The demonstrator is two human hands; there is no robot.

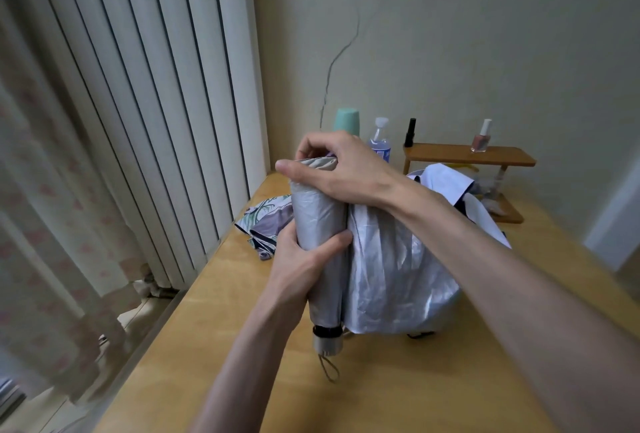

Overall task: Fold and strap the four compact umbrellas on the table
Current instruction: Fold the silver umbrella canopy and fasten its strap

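Head camera looks down on our two hands working the silver umbrella (pixel 322 225), which we hold nearly upright above the wooden table (pixel 381 391), handle end toward us. Our left hand (pixel 304 259) grips the rolled part of the canopy around its middle, fingers and thumb clamped round the tube of fabric. Our right hand (pixel 343 169) sits on the far, upper end, fingers curled down over the gathered edge of the folds and thumb stretched out along the rim to the left. To the right of the rolled part, the loose canopy (pixel 398 266) hangs in a wide crinkled sheet under our right forearm, its lower edge near the tabletop. At the bottom we see the short grey handle (pixel 327 342) with a dark collar above it, and a thin cord loop (pixel 329 368) dangling from its end.

Behind our left hand a floral umbrella (pixel 266 214) lies unfolded on the table by the white vertical blinds (pixel 156 69). Behind the right arm lies a white umbrella (pixel 446 180) with a dark edge, also loose. Against the wall stand a mint cup (pixel 347 119), a water bottle (pixel 380 142), and a small wooden shelf (pixel 464 154) carrying a black bottle (pixel 410 133) and a pink nail polish (pixel 481 138)
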